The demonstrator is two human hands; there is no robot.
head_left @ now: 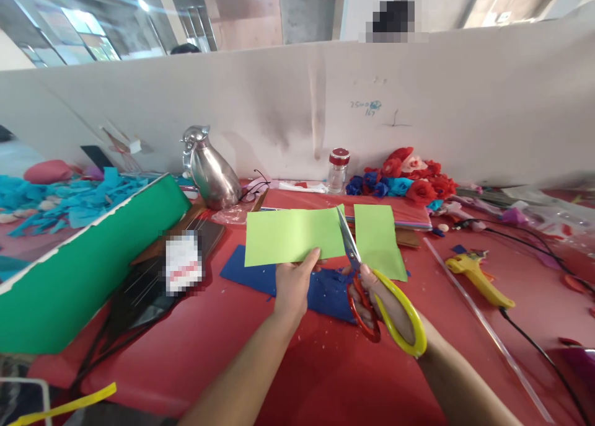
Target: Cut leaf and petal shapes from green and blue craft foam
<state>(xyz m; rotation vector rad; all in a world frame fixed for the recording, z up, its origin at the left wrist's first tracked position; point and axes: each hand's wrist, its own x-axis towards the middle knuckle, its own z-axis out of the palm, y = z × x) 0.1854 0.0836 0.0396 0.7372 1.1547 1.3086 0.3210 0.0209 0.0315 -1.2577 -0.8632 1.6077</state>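
My left hand (294, 286) pinches the lower edge of a light green paper sheet (288, 234), thumb on top and fingers beneath. In my right hand (372, 296) is a pair of scissors (351, 246) with one red and one yellow handle; the blades point up and lie at the sheet's right edge. A second green piece (379, 237) rests just right of the blades. Under the hands lies dark blue paper (328, 292) with small scraps around it.
A green box (106, 258) with blue scraps stands left, beside a black bag (144, 283). Behind are a metal jug (211, 172), a glass jar (338, 173) and paper flowers (421, 190). At right, a yellow glue gun (481, 280) with a cord and a clear rod (488, 330).
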